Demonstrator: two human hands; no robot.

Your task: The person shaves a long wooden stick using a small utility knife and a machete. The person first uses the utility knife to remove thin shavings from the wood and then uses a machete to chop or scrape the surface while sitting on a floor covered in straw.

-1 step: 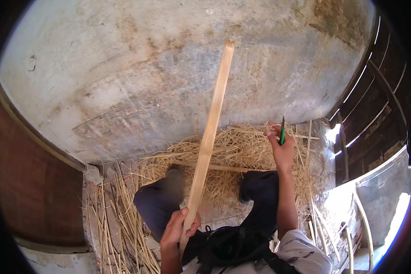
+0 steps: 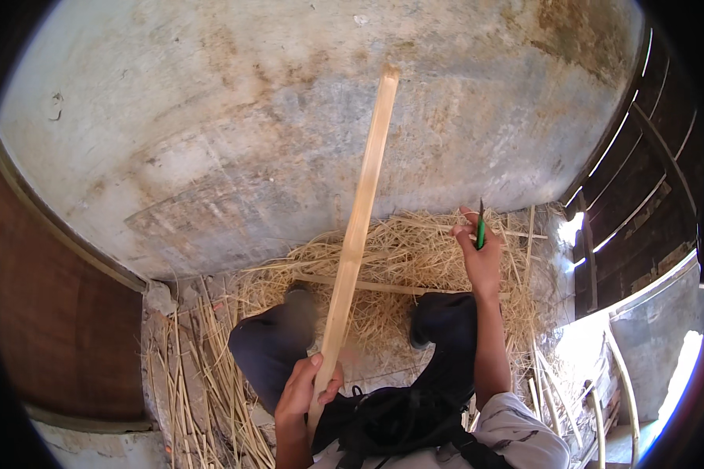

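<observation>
A long, flat, pale bamboo strip (image 2: pixel 356 238) slants up from my lap toward the wall, its darker far end against the wall or just in front of it. My left hand (image 2: pixel 309 384) is wrapped round the strip near its lower end. Out to the right, over the shavings, my right hand (image 2: pixel 483 262) holds a small knife (image 2: pixel 481 231) with a green handle and a dark pointed blade that points away from me. The knife is apart from the strip. Some fingers of my right hand are hidden behind its thumb and the handle.
A heap of thin shavings (image 2: pixel 399 250) lies along the stained wall (image 2: pixel 289 141), with a thin slat (image 2: pixel 387 288) across it before my knees. Many narrow strips (image 2: pixel 203 375) lie at left beside a brown panel (image 2: pixel 62 305). Dark slats (image 2: pixel 641 180) and bent poles (image 2: pixel 623 375) stand at right.
The far end of the bamboo strip has shifted slightly left. The knife has tilted a little to the left in my right hand. My left hand keeps its hold.
</observation>
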